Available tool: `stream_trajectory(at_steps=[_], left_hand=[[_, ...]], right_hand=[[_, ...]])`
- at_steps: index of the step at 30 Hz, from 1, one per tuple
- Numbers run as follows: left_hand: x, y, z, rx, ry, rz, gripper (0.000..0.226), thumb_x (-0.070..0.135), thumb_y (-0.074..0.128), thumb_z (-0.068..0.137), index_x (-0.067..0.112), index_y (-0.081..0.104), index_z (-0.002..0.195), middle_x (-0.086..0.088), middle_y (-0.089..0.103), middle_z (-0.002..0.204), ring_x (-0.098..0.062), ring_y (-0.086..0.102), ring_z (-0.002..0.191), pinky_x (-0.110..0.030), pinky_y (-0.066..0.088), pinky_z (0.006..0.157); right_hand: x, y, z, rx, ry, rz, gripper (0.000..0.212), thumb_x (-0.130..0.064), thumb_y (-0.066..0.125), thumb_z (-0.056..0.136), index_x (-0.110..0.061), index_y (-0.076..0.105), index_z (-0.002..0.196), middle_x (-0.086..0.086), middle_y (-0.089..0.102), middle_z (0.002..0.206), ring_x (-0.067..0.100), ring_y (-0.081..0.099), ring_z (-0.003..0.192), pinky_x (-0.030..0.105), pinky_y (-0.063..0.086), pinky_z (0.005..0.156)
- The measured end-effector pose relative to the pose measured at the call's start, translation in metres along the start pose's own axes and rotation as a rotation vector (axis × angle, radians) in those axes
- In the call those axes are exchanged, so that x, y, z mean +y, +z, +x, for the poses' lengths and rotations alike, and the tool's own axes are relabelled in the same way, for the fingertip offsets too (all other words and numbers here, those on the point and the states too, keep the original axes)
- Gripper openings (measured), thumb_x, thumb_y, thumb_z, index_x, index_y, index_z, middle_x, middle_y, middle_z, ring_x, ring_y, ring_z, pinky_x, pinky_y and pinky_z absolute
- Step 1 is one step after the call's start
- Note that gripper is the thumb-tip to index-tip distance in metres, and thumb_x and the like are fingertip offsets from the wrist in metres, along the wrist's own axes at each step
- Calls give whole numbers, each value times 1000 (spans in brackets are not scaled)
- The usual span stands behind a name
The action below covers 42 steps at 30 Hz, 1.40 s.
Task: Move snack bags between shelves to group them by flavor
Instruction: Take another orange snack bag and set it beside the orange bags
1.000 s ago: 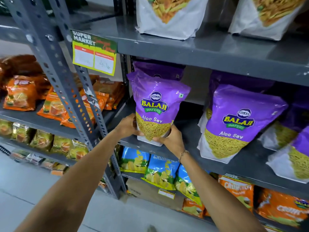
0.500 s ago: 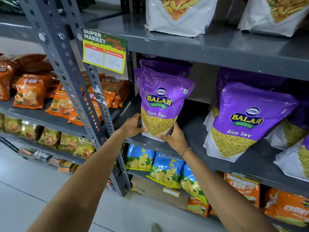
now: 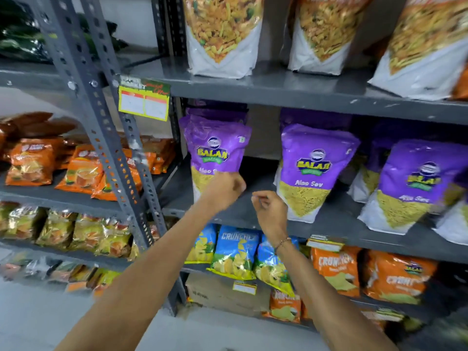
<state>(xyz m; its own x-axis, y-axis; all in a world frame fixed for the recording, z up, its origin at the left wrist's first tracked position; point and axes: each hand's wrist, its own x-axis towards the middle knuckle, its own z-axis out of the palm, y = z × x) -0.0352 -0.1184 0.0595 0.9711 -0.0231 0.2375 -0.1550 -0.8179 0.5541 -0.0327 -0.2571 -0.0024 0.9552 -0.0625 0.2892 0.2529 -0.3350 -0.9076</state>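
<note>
A purple Balaji Aloo Sev bag (image 3: 217, 148) stands upright at the left end of the middle grey shelf (image 3: 329, 224), with more purple bags behind it. My left hand (image 3: 224, 188) is curled in front of the bag's lower right corner; blur hides whether it grips the bag. My right hand (image 3: 268, 207) hangs just to the right of that bag, off it, with loosely bent fingers and nothing in it. A second Aloo Sev bag (image 3: 314, 171) and a third (image 3: 415, 183) stand further right on the same shelf.
White mixed-snack bags (image 3: 222, 39) stand on the shelf above. Blue Crunchex bags (image 3: 235, 252) and orange bags (image 3: 336, 269) fill the shelf below. A slotted grey upright (image 3: 101, 117) carries a yellow price tag (image 3: 143, 102). Orange packs (image 3: 83, 168) fill the left rack.
The bag now stands on the shelf by itself. My right hand has come off it and drawn back to the right. My left hand moved across its front. The camera tilted up.
</note>
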Motion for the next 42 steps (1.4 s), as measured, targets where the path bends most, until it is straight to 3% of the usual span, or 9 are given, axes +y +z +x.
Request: stream_trajectory(at_steps=[4, 9, 13, 16, 19, 22, 26, 36, 42], left_hand=[[102, -34, 21, 121, 215, -246, 11, 15, 63, 83, 9, 71, 87, 2, 68, 75, -8, 61, 63, -4, 40, 59], [199, -67, 69, 118, 426, -487, 14, 14, 65, 83, 26, 66, 76, 17, 67, 59, 4, 60, 56, -22, 54, 72], [250, -71, 108, 179, 444, -459, 36, 22, 62, 86, 11, 54, 120, 5, 61, 109, -9, 57, 97, -26, 45, 91], [269, -68, 140, 106, 409, -482, 45, 21, 56, 91, 8, 43, 132, 5, 49, 120, -16, 48, 118, -27, 40, 93], [277, -58, 176, -54, 288, -423, 58, 40, 45, 93, 9, 33, 141, 1, 41, 142, -20, 38, 134, -28, 32, 102], [284, -44, 192, -198, 236, -288, 74, 58, 32, 91, 6, 27, 144, -4, 34, 150, -22, 33, 137, -33, 29, 110], [282, -31, 194, -302, 259, -497, 51, 37, 38, 97, 7, 38, 138, -4, 49, 138, -15, 45, 126, -25, 35, 98], [230, -65, 172, -205, 311, -626, 29, 29, 67, 82, 24, 54, 107, 8, 66, 111, -5, 61, 106, -26, 45, 101], [199, -89, 155, 87, 181, -424, 54, 43, 77, 68, 20, 45, 105, 5, 62, 103, -12, 59, 98, -28, 49, 81]], right_hand=[[-58, -78, 9, 216, -148, 75, 8, -7, 63, 85, -8, 67, 91, 1, 67, 78, -16, 58, 64, 4, 42, 63], [-123, -189, 40, 473, -322, 117, 10, -7, 63, 84, -12, 68, 92, -6, 67, 80, -13, 59, 68, 3, 43, 66], [-143, -257, 78, 687, -397, 26, 16, -16, 65, 84, -10, 67, 98, 10, 71, 96, 11, 66, 85, 12, 48, 77], [-144, -280, 111, 622, -354, -102, 39, -36, 66, 79, -11, 60, 109, 11, 66, 107, 26, 61, 99, 38, 50, 87], [-144, -280, 134, 529, -339, -272, 57, -50, 69, 72, -9, 55, 108, 11, 62, 102, 28, 55, 97, 33, 42, 77], [-142, -272, 144, 581, -374, -468, 63, -47, 71, 73, -3, 52, 115, 17, 58, 107, 32, 53, 100, 39, 44, 82], [-139, -265, 148, 660, -364, -511, 61, -45, 67, 78, -3, 50, 119, 18, 57, 111, 36, 54, 103, 43, 47, 85], [-137, -271, 155, 198, -301, 111, 51, -45, 73, 66, -21, 61, 109, -1, 69, 110, 19, 63, 104, 48, 51, 93], [-160, -258, 182, -135, -234, 177, 34, -3, 70, 78, -14, 56, 107, 10, 64, 116, 18, 61, 101, 36, 52, 90]])
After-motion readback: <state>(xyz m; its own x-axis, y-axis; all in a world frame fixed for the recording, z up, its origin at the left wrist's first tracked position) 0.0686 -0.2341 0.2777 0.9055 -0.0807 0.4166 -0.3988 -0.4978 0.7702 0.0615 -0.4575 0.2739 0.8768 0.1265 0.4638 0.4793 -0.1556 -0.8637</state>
